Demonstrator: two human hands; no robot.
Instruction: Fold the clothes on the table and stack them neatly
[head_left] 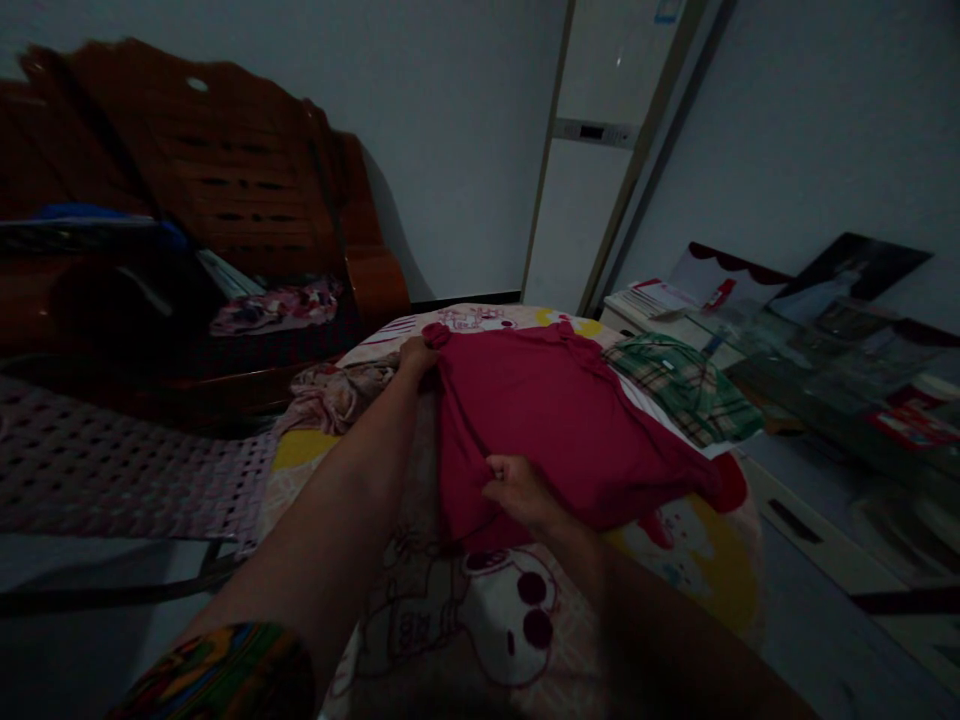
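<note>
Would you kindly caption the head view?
Left hand and right hand grip a crimson garment on a cartoon-print cloth.

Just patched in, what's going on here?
A person has a crimson garment spread over a cartoon-print cover. The left hand grips its far left corner; the right hand pinches fabric closer to the person. A green plaid cloth lies to the right, a crumpled patterned cloth to the left.

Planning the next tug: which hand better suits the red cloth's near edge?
Probably the right hand: it pinches the red cloth nearer that edge; the left hand is at its far-left corner.
</note>
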